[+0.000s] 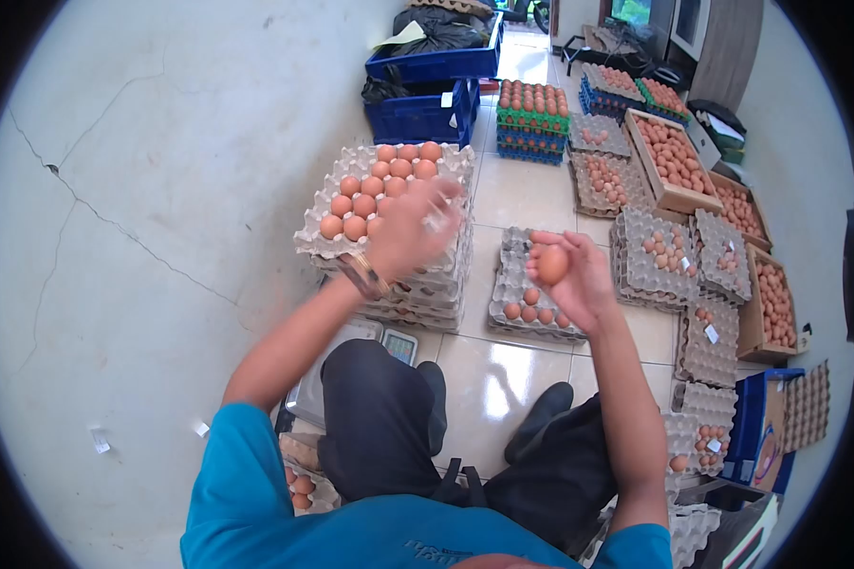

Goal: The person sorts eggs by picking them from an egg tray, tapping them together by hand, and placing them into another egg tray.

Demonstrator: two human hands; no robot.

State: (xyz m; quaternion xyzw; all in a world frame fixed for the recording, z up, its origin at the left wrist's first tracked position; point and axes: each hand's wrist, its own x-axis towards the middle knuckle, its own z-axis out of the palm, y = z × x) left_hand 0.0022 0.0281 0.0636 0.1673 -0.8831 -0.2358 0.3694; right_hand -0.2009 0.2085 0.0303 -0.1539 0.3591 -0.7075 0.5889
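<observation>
My right hand (584,284) has its fingers curled around a brown egg (552,266). It is above a grey egg tray (510,254) on the floor, where several eggs lie near the front edge. Over the right side of a tall stack of egg trays (380,277) is my left hand (416,230), its fingers smeared by motion. Whether that hand holds anything cannot be made out. Rows of brown eggs (363,204) sit in the stack's top tray, and my left hand hides part of them.
A scale (400,346) lies by my left knee. Wooden crates of eggs (672,163) and more part-filled trays (657,251) line the right side. Green and blue trays (531,121) and stacked blue crates (422,116) stand at the back. A cracked wall is on the left.
</observation>
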